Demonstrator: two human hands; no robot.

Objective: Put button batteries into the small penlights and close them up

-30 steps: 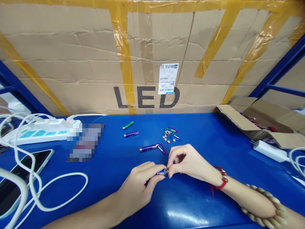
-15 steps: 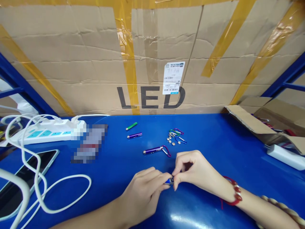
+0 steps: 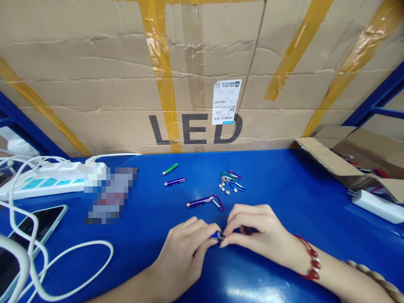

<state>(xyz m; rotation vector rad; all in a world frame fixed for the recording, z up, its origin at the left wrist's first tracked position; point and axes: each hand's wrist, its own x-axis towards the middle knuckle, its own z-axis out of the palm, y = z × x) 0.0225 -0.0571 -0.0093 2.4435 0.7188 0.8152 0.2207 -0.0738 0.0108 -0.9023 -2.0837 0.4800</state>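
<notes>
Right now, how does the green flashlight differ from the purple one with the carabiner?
The green flashlight is shorter and bare; the purple flashlight is longer, with a pink carabiner clipped to its end. The green one lies farther from the hands, the purple one just beyond them. Both lie loose on the blue table, tilted alike.

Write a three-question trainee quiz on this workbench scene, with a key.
1. True or false: both hands are on the small blue flashlight.
2. Which lies closest to the purple flashlight with a carabiner? A) power strip B) coin cells C) phone
3. Fill in: the green flashlight lies nearer the ___ box than the plain purple flashlight does.

Key: 1 true: left hand and right hand pinch it. 2 B. 3 cardboard.
</notes>
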